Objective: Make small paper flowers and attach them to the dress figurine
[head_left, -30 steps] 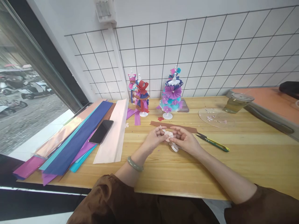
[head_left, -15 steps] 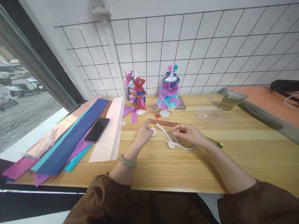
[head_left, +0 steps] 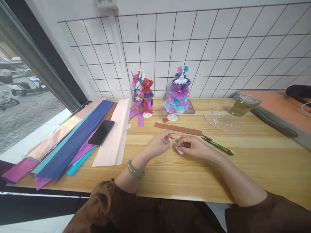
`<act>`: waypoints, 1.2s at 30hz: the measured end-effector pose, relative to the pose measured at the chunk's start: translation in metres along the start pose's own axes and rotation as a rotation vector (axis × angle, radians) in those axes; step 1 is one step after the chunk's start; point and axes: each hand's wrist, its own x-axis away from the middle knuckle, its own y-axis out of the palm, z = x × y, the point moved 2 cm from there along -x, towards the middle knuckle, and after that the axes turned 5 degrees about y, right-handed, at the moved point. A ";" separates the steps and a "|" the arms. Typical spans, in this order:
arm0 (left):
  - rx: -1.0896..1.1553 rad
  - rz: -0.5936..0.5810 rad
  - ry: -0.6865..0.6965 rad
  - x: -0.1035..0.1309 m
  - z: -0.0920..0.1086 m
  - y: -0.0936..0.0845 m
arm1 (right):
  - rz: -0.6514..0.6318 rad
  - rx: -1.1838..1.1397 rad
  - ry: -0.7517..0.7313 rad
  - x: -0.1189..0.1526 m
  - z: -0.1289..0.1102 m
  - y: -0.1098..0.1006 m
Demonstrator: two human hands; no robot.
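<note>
My right hand (head_left: 191, 147) pinches a narrow white tape (head_left: 179, 150) between thumb and fingertips, just above the wooden table. Close on its left is my left hand (head_left: 161, 143), with a green bangle on the wrist. Its fingers are curled and point toward the tape's upper end; what lies inside them is hidden. Beyond both hands a brown crepe paper strip (head_left: 178, 128) lies flat. The yellow-handled thread snips (head_left: 220, 146) rest to the right of my right hand, their tips by the strip's right end.
Small dress stands with paper flowers (head_left: 179, 92) and red ruffles (head_left: 147, 89) stand at the back. Coloured crepe paper sheets (head_left: 80, 139) and a phone (head_left: 101, 133) lie left. A clear plate (head_left: 213, 119) with small pieces and a lidded drink cup (head_left: 243, 105) are right.
My hands have come closer together. The long white tape loop that lay under my right hand is gathered into a short piece there. The white roll in my left hand is out of sight.
</note>
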 end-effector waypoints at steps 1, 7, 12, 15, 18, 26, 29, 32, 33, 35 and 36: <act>0.049 -0.035 0.002 0.001 0.001 0.004 | -0.002 -0.004 -0.007 0.000 -0.001 0.000; 0.154 -0.116 -0.042 0.000 0.001 0.011 | 0.044 -0.010 -0.032 -0.001 -0.004 -0.001; 0.110 -0.042 -0.180 0.000 -0.001 0.003 | 0.046 0.021 0.008 -0.002 -0.001 0.000; 0.184 -0.067 -0.310 0.002 0.003 0.002 | 0.092 0.037 0.013 -0.002 0.002 0.000; 0.273 -0.100 -0.365 0.003 0.010 0.002 | 0.122 0.047 -0.008 -0.003 0.003 0.001; 0.384 0.010 -0.425 -0.002 0.007 0.006 | 0.243 0.060 -0.060 -0.005 0.001 0.003; 0.391 0.040 -0.424 -0.003 0.005 0.006 | 0.225 0.013 -0.004 -0.004 0.001 0.005; 0.375 0.063 -0.411 -0.003 0.006 0.004 | 0.209 -0.075 0.057 -0.004 0.002 0.009; 0.369 0.068 -0.403 -0.003 0.006 0.003 | 0.208 -0.110 0.072 -0.004 0.002 0.010; 0.366 0.070 -0.385 -0.002 0.007 0.003 | 0.202 -0.174 0.089 -0.004 0.003 0.012; 0.369 0.071 -0.377 -0.001 0.007 0.002 | 0.195 -0.199 0.091 -0.004 0.003 0.013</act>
